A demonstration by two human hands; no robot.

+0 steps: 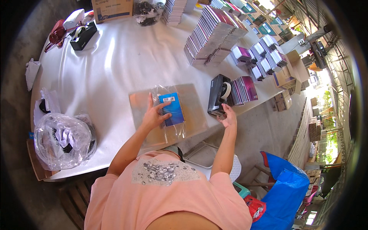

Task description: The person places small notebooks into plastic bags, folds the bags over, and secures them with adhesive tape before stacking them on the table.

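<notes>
A blue spiral notebook (173,111) with a small white label lies inside a clear plastic sleeve (175,134). Beneath them is a flat, brownish board with a clear, shiny surface (195,103). My left hand (154,116) rests on the notebook's left side, fingers spread and pressing the sleeve flat. To the right stands a black tape dispenser (215,94) with a pale tape roll. At its near end my right hand (229,118) has its fingers bent in against the dispenser. Whatever they pinch there is too small to make out.
Purple spiral notebooks (244,90) stand beside the dispenser at the table's right edge, with taller stacks (209,36) behind. A bundle of clear plastic (63,140) lies at the left. Another tape dispenser (83,36) sits far left. An open carton (293,73) is beyond the right edge.
</notes>
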